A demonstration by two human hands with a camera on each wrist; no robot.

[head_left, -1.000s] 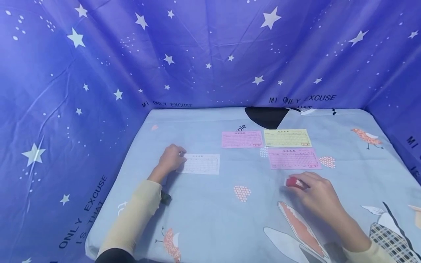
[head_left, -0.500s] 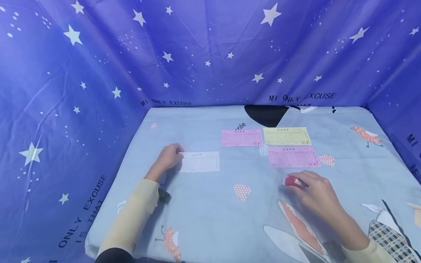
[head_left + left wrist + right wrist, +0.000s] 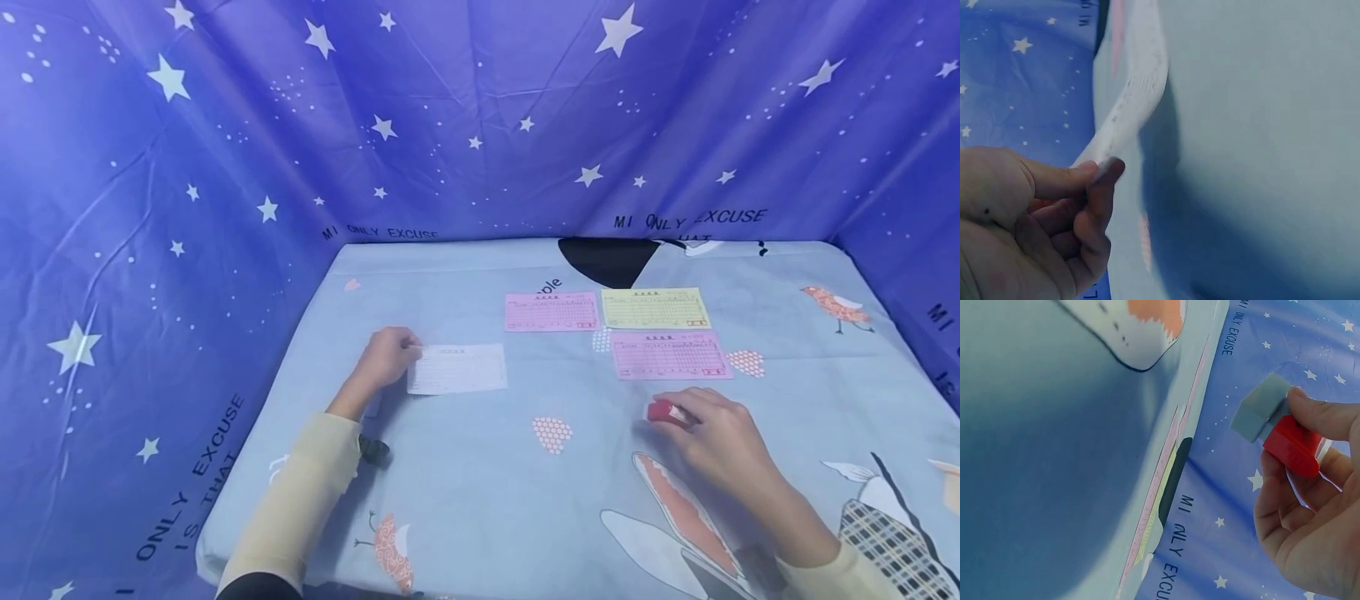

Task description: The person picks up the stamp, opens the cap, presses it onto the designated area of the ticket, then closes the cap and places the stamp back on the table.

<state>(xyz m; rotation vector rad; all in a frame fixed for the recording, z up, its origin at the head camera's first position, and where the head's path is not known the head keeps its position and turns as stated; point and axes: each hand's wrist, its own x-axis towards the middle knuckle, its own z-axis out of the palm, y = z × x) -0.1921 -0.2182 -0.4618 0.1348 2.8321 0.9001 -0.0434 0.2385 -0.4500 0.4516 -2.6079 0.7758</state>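
Note:
On the left of the table my left hand (image 3: pixel 388 357) pinches the left edge of a white printed form (image 3: pixel 459 369) between thumb and fingertips. The left wrist view shows that paper (image 3: pixel 1141 87) bending up off the cloth, a shadow beneath it. My right hand (image 3: pixel 720 429) holds a small red stamp (image 3: pixel 666 412) above the cloth. Seen from the right wrist, the red stamp (image 3: pixel 1291 447) has a grey block-shaped end and sits between thumb and fingers. Beyond this hand lie a pink form (image 3: pixel 672 356), a yellow form (image 3: pixel 655 308) and a second pink form (image 3: pixel 551 312).
A light blue patterned cloth (image 3: pixel 480 475) covers the table. Purple star-printed curtains (image 3: pixel 480 100) stand along the back and both sides. A dark object (image 3: pixel 374 451) shows beside the left wrist.
The white form has lifted at the left hand and shifted slightly right, its print now fainter. My right hand still holds the stamp in nearly the same place.

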